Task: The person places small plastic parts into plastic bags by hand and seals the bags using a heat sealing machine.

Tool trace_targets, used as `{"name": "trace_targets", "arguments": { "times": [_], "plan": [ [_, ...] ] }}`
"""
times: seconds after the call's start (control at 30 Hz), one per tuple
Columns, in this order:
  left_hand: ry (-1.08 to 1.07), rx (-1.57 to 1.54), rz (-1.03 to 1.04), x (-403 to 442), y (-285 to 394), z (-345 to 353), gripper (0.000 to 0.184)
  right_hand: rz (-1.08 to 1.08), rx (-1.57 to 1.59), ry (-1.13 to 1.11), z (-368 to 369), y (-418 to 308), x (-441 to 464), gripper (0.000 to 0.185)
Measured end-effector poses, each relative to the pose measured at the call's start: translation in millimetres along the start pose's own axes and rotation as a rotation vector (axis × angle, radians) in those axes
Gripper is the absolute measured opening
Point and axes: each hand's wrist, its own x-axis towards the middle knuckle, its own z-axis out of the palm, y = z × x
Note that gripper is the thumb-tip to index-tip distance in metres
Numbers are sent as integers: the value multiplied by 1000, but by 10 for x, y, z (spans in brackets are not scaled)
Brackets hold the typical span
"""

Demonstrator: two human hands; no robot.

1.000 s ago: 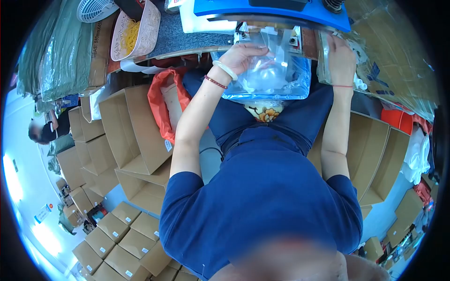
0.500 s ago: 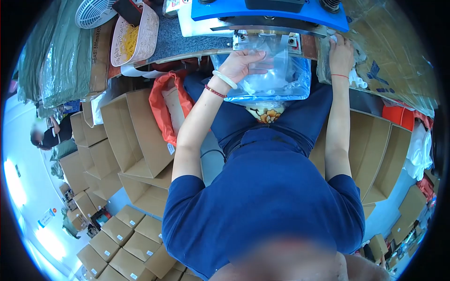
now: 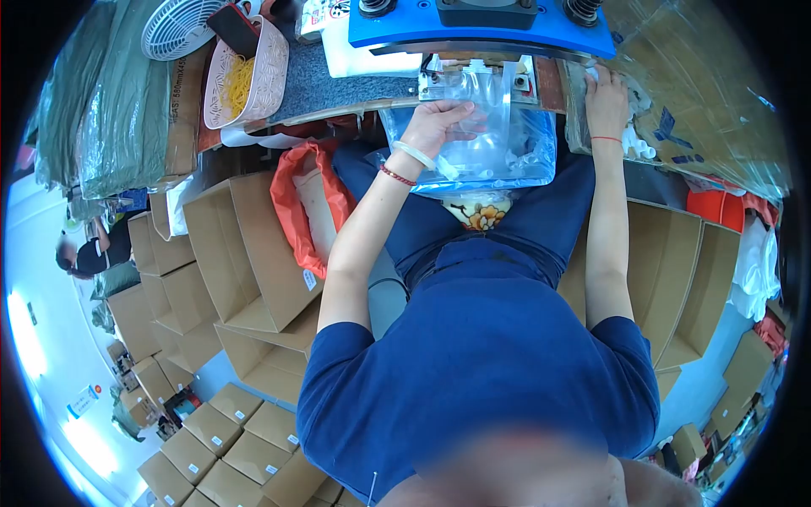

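Note:
My left hand [image 3: 437,127] pinches the left side of a clear plastic bag [image 3: 483,106] between thumb and fingers. The top of that bag lies at the metal fixture [image 3: 525,84] under a blue machine head [image 3: 481,30]. Below it, a blue plastic-lined tray [image 3: 481,188] on my lap holds more clear bags with white ends. To the right, my right hand [image 3: 606,106] rests at a plastic-lined box with small white plastic parts [image 3: 635,144]. Its fingers curl around a small white plastic part [image 3: 590,73], whose shape is partly hidden.
On the bench at left stand a pink basket [image 3: 272,72] with yellow rubber bands, and a white colander [image 3: 173,29]. Open cardboard boxes [image 3: 245,253] flank both legs, beside a red bag [image 3: 291,198]. Another person [image 3: 101,249] is far left.
The view has shifted slightly. My left hand still grips the bag, which hangs more upright at the fixture. The right hand stays at the white parts.

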Motion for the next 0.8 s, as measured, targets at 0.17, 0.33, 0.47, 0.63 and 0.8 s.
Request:
{"name": "trace_targets", "arguments": {
  "times": [0.17,0.33,0.47,0.63,0.8],
  "plan": [
    [12,17,18,-10,-19,6,26,0,-13,1,0,-3,0,28],
    [-1,37,32,12,-43,-20,28,0,2,-5,-6,0,-6,29],
    [1,60,20,37,-67,-42,28,-1,2,-4,11,10,-2,29],
    [4,59,15,32,-69,-28,29,-9,-15,-2,50,40,-2,29],
    [1,40,7,35,-61,-21,28,1,-2,0,29,22,-4,29]
  ]
}}
